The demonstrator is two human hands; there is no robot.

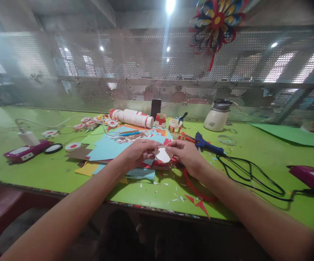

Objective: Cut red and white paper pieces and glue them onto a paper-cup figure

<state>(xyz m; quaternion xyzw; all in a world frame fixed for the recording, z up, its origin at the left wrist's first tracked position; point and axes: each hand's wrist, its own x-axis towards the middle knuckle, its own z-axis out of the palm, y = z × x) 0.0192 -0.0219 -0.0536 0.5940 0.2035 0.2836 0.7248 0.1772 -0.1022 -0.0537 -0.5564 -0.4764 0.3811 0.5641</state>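
Between both hands, over the near edge of the paper stack, is a round white paper disc with a raised rim, resembling a cup base. My left hand pinches its left side, and my right hand grips the upper right of the rim. Bits of red paper show behind and beneath the disc, partly covered by the fingers. Coloured paper sheets lie under and left of my left hand. Below my right forearm, a red strip curves across the table. The blue glue gun rests right of my right hand.
Paper cups, a white cup roll, a phone and a pale jug stand toward the back of the green table. A black cord loops at right. Power strips and red scraps lie about.
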